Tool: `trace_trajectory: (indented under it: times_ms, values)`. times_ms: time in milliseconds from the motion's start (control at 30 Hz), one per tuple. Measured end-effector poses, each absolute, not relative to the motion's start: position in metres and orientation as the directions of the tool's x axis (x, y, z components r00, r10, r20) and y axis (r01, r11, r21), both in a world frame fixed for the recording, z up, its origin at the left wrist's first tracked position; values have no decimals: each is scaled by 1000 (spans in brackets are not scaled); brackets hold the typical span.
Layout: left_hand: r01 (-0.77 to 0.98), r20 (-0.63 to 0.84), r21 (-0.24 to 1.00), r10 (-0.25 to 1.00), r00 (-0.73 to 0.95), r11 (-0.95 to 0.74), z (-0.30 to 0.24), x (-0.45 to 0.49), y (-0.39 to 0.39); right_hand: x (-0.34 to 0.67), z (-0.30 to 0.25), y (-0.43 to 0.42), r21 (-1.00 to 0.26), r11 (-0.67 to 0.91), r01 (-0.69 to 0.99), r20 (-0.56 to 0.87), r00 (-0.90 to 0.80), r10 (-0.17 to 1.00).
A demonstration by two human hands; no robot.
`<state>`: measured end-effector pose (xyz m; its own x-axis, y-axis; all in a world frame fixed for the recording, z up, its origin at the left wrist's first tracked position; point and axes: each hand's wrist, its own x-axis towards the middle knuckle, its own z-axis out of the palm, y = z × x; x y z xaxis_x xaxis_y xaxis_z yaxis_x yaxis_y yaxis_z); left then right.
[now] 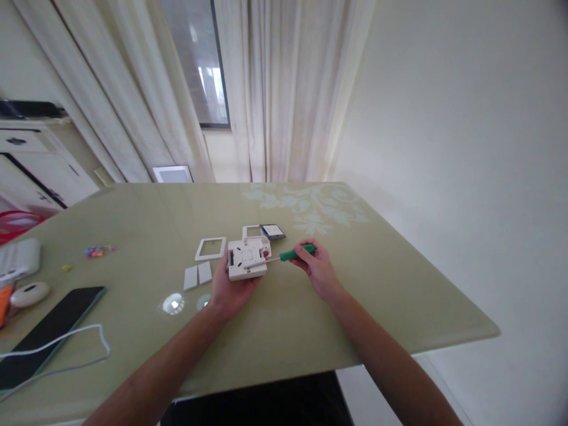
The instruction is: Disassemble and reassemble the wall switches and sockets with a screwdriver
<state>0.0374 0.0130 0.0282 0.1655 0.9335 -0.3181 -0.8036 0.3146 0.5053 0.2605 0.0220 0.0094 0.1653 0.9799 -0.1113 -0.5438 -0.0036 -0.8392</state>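
Note:
My left hand (233, 294) is wrapped round a white wall-switch housing (247, 254), holding it just above the table. In my right hand (317, 263) is a screwdriver with a green handle (296, 252); its thin shaft points left, and its tip reaches the right side of the housing. A small reddish spot shows there, too small to name. Left of the housing lie a white square frame (210, 249) and two white switch rockers (197, 276). Behind it are another white frame (251, 232) and a dark-edged switch plate (272, 231), both partly overlapped.
A black tablet or phone (53, 331) with a white cable (57, 338) over it lies at the left. Near it are a white rounded device (30, 294) and small colourful pieces (98, 251). The table (399, 284) borders a white wall at right.

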Motion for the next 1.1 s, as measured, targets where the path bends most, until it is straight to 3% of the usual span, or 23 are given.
trace_trajectory:
  times_ms: [300, 733, 967, 1100]
  values:
    - [-780, -309, 527, 931, 195, 338, 22, 37, 14, 255, 17, 13, -866, 51, -497, -37, 167, 985]
    - [-835, -303, 508, 951, 57, 212, 23, 28, 21, 263, -1, 28, -782, -84, -617, -230, 161, 960]
    - [-829, -320, 513, 946, 56, 223, 29, 25, 20, 266, 0, 27, -760, -61, -647, -238, 190, 953]
    - [-790, -306, 578, 952, 21, 204, 25, 26, 20, 267, 1, 28, -749, -53, -660, -245, 202, 948]
